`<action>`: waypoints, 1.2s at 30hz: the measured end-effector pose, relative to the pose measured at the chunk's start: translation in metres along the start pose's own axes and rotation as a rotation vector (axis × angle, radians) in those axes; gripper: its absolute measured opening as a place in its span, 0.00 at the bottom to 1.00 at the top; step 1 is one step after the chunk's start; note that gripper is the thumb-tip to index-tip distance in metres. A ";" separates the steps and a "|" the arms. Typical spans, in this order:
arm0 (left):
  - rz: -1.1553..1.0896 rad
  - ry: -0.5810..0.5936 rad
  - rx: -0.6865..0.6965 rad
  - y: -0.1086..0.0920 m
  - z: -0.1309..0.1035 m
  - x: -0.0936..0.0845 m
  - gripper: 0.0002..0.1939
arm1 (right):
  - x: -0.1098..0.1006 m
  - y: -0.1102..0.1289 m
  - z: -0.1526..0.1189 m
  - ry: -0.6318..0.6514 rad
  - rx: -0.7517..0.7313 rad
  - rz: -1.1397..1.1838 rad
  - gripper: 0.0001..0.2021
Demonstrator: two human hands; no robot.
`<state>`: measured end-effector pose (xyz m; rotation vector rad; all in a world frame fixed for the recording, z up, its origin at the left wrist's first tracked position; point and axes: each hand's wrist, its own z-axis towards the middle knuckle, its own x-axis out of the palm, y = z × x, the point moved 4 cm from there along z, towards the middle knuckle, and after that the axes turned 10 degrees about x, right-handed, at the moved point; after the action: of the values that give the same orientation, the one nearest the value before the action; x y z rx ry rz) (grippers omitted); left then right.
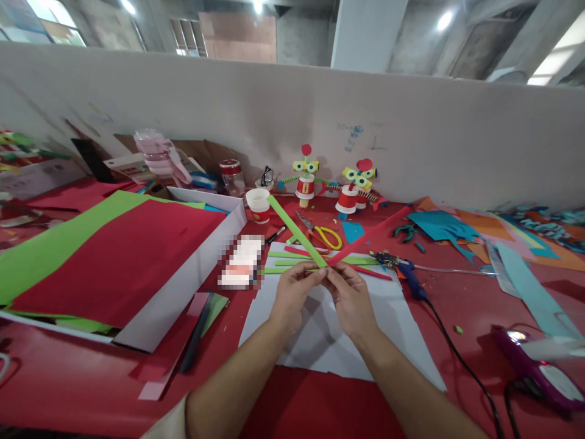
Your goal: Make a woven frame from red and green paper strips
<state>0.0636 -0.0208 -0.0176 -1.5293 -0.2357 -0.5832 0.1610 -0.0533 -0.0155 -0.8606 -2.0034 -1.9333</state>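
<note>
Fingertips pinched together, my left hand (295,292) holds the lower end of a green paper strip (297,230), which slants up to the left. My right hand (351,296) is closed on the lower end of a red paper strip (372,235), which slants up to the right. The two strips meet at my fingertips in a V shape. Both hands are just above a white sheet (315,341). More green and red strips (365,260) lie across its far part. My fingers hide the exact joint between the strips.
A white box (183,289) with coloured sheets stands at left, beside a phone (242,261). Yellow-handled scissors (329,238) and paper-cup figures (305,186) are beyond the hands. At right lie a blue glue gun (411,279), its cord and a purple device (539,369).
</note>
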 end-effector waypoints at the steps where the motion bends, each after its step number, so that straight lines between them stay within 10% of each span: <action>1: 0.000 -0.011 0.003 0.000 0.000 -0.001 0.08 | 0.001 -0.002 -0.001 -0.010 0.007 0.020 0.05; 17: 0.107 0.096 -0.073 -0.006 0.009 -0.013 0.07 | 0.002 0.004 -0.004 0.009 -0.059 -0.382 0.08; 36: 0.002 0.029 -0.067 -0.008 0.004 -0.004 0.09 | 0.004 0.002 -0.001 -0.005 -0.007 -0.152 0.02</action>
<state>0.0568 -0.0157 -0.0122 -1.5849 -0.1942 -0.6166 0.1592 -0.0530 -0.0117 -0.7348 -2.1217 -2.0201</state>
